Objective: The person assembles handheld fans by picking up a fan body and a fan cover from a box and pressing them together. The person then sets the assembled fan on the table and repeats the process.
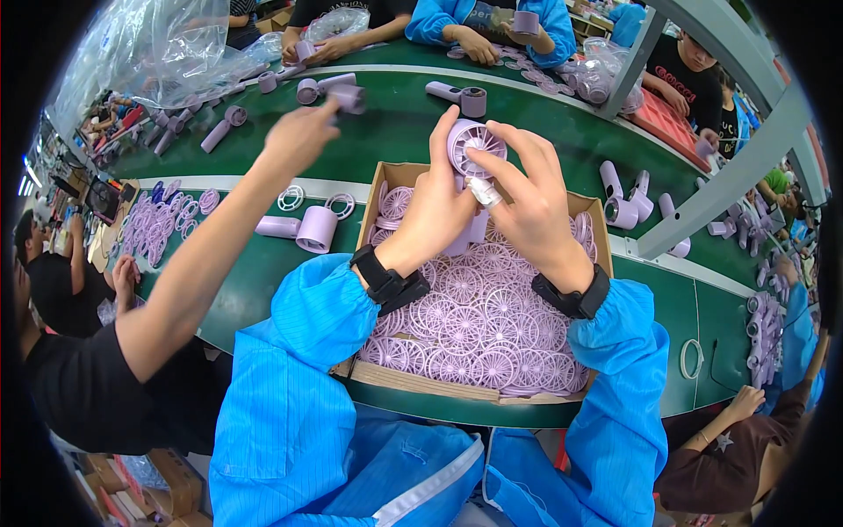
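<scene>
"Purple fan (474, 145) held up over the carton (430, 380) of round grilles (492, 325): which step are we on?"

"Probably seating its front grille, we judge; next calls for even pressure around the rim."

"And our hands?"

"Forearms converge. Our left hand (435, 206) grips the head's side; our right hand (531, 193) arches in, fingers spread at its face. Whether those grip, we cannot tell."

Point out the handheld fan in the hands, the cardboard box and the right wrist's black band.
Lilac handheld fan (475, 139): head view, on its round grille.
Cardboard box (426, 381): head view, on its near wall.
Black wristband (580, 300): head view, on its outer face.
</scene>
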`<state>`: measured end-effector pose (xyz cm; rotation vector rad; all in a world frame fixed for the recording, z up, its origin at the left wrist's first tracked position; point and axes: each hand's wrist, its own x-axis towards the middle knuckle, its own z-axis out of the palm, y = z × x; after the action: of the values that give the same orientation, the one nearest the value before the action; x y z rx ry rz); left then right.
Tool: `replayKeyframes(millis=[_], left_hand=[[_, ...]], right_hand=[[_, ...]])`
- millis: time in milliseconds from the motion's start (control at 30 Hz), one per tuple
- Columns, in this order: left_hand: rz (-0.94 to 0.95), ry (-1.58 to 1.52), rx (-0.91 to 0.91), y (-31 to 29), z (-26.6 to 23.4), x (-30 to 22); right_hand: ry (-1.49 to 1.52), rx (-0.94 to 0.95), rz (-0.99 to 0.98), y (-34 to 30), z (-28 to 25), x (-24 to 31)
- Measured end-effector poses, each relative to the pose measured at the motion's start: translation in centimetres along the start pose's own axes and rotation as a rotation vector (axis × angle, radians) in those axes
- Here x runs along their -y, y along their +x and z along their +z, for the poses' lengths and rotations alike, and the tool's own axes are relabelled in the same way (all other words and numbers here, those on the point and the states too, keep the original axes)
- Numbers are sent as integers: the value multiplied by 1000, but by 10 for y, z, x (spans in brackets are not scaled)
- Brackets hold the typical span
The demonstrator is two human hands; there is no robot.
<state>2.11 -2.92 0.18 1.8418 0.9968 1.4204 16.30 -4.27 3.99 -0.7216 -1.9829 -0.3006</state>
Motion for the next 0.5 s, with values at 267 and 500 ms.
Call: replayKeyframes(millis=[267, 500], left_hand=[[-27, -190, 126, 2, -6, -13], [-82, -503, 191, 0, -3, -23]], right_hand=[[31, 13, -49, 1, -8, -15], [184, 5, 32, -2, -5, -30]])
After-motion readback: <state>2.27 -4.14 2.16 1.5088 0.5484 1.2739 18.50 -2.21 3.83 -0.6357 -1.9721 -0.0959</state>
